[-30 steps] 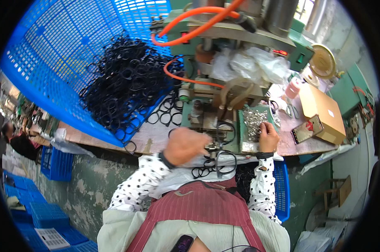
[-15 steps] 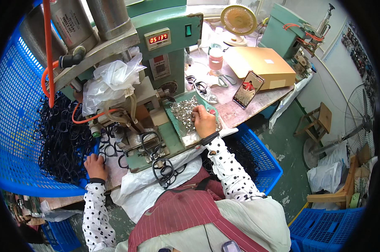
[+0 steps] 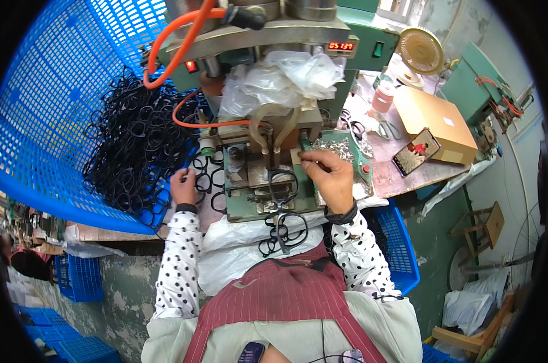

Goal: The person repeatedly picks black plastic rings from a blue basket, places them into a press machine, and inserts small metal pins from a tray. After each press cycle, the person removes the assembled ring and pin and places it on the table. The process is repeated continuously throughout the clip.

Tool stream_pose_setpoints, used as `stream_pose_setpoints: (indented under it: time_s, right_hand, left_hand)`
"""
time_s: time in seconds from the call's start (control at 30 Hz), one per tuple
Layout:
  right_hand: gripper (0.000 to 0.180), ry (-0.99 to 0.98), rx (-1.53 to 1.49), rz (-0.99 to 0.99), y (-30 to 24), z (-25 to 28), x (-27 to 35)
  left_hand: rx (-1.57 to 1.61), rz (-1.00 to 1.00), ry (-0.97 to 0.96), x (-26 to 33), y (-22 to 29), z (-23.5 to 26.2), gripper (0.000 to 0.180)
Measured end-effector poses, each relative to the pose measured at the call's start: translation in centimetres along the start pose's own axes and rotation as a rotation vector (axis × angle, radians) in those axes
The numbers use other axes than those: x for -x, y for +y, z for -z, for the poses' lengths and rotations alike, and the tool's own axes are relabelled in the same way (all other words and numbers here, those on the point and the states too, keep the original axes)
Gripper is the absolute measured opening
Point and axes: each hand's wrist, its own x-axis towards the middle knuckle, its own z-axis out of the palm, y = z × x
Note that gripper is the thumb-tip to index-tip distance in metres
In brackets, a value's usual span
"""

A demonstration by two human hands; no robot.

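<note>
My right hand is at the right side of the press's working head, thumb and fingertips pinched together; anything between them is too small to make out. Beside that hand lies a heap of small silvery metal pieces on a green tray. A black eyeglass frame sits at the front of the press, and more black frames hang below its front edge. My left hand is closed with curled fingers, next to loose black frames on the table; what it holds, if anything, is hidden.
A large blue basket at the left holds a pile of black frames. Orange hoses and a plastic bag hang about the press. To the right are a phone, scissors, a cardboard box and another blue basket.
My right hand has moved from the heap of metal pieces leftward to the press head. My left hand has lifted slightly beside the loose frames. The view has turned toward the left.
</note>
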Motion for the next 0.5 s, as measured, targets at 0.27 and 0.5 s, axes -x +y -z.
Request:
stream_pose_setpoints:
  time_s: [0.27,0.5]
  right_hand:
    - [0.039,-0.095,-0.103,-0.206,-1.3,-2.3,-0.3]
    - [0.052,-0.057,-0.165,-0.210,-2.4,-4.1,-0.6]
  left_hand:
    - [-0.140,0.064,-0.116,3.5,7.2,0.1,0.021]
    - [-0.013,-0.433,-0.138,5.8,20.2,0.9,0.022]
